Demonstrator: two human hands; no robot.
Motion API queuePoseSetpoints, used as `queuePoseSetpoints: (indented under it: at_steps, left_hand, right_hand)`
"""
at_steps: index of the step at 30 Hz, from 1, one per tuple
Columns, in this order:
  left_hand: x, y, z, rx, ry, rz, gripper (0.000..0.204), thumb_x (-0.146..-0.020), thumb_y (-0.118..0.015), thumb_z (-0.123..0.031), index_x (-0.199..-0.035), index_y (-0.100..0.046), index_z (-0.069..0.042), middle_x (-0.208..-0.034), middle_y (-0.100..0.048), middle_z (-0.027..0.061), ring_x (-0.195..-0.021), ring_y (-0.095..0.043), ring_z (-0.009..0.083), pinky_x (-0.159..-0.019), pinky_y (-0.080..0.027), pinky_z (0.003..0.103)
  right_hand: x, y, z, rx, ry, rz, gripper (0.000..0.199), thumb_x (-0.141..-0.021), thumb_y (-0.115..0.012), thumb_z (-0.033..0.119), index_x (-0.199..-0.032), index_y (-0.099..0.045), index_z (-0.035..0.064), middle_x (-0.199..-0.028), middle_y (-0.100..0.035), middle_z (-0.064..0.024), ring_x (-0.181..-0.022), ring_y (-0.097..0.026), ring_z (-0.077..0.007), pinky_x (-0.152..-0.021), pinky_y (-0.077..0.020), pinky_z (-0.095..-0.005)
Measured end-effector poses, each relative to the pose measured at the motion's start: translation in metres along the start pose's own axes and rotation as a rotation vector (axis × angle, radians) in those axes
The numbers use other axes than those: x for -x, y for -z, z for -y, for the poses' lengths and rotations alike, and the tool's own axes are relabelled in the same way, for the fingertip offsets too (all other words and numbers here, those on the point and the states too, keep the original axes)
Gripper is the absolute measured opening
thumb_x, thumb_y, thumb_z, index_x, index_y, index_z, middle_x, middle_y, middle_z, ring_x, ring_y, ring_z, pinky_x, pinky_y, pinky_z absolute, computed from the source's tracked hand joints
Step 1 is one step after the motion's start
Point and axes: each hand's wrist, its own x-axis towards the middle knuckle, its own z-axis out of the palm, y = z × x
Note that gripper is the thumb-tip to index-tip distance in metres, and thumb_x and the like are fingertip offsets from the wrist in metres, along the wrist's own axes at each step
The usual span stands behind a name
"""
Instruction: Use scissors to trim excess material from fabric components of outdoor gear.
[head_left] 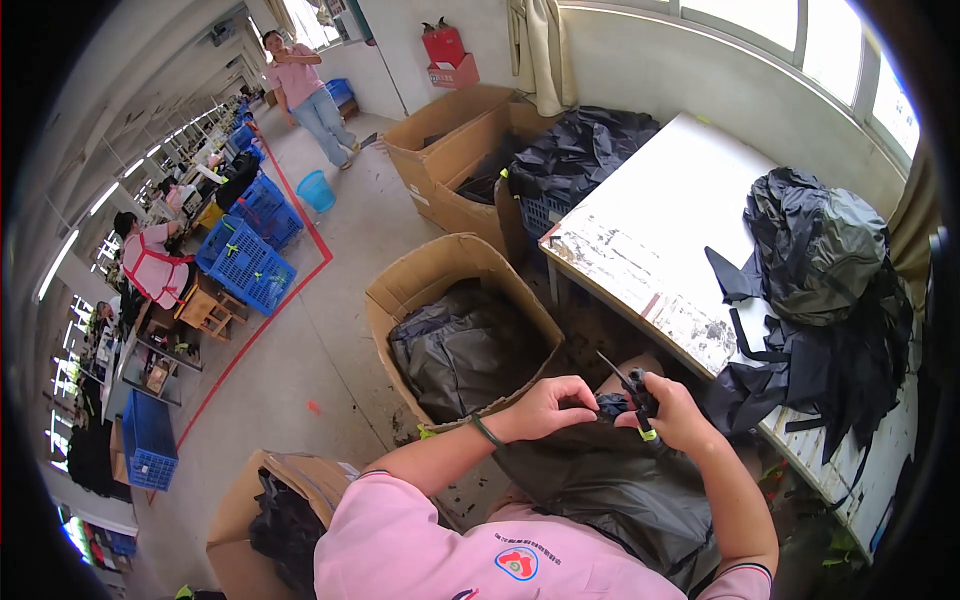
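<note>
Head view: right hand (676,414) holds pointed scissors (619,373) over creased, sheeny dark fabric (625,485).

Fabric (610,490) in front; box (440,262) w/ cloth (460,345) fwd-L; table (680,190) R w/ pile (820,250) on.

A factory workshop floor, this, and one busy with cloth: dark fabric (630,490) lies right across the wearer's lap; more black material (820,250) sits heaped on a scuffed white worktable (690,190); big open cardboard boxes (470,260) hold yet more. Over to the left, strip lights (58,265) run off into the distance; blue plastic crates (240,265) line up behind a red floor line (318,238); and there's a seated worker (155,262) in pink, matching the standing person (305,85) and the wearer, uniform-style.
</note>
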Motion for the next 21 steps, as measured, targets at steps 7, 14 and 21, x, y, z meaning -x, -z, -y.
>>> queuePoseSetpoints:
  at_steps: [7, 14, 21]
  left_hand:
    - [0.007, -0.001, -0.003, -0.18, -0.144, -0.227, 0.012, -0.08, -0.075, -0.001, -0.084, -0.064, -0.004, -0.092, -0.062, 0.0039, -0.08, -0.059, 0.0115, -0.073, -0.048, 0.025]
    - [0.021, -0.026, -0.056, -0.447, -0.59, -0.443, 0.016, -0.079, -0.076, -0.004, -0.084, -0.062, -0.008, -0.086, -0.062, 0.0061, -0.077, -0.06, 0.0194, -0.069, -0.047, 0.03]
    - [0.053, -0.083, -0.001, -0.36, 0.377, 0.732, 0.048, -0.095, -0.054, -0.046, -0.096, -0.068, 0.0, -0.083, -0.069, 0.0117, -0.078, -0.064, 0.0186, -0.07, -0.049, 0.034]
  right_hand:
    - [-0.008, -0.018, 0.015, -0.066, -0.027, 0.147, 0.039, -0.075, -0.083, 0.025, -0.084, -0.056, -0.0012, -0.074, -0.058, -0.019, -0.066, -0.055, -0.0355, -0.062, -0.0451, -0.0397]
    - [-0.014, -0.006, 0.033, -0.179, -0.073, -0.123, 0.024, -0.076, -0.076, 0.012, -0.081, -0.056, 0.0003, -0.066, -0.056, -0.0115, -0.061, -0.052, -0.0195, -0.059, -0.0435, -0.033]
    - [-0.038, 0.07, 0.137, -0.199, -0.042, -0.416, 0.016, -0.079, -0.069, 0.006, -0.078, -0.054, 0.0032, -0.066, -0.051, 0.003, -0.061, -0.045, -0.0063, -0.055, -0.037, -0.0247]
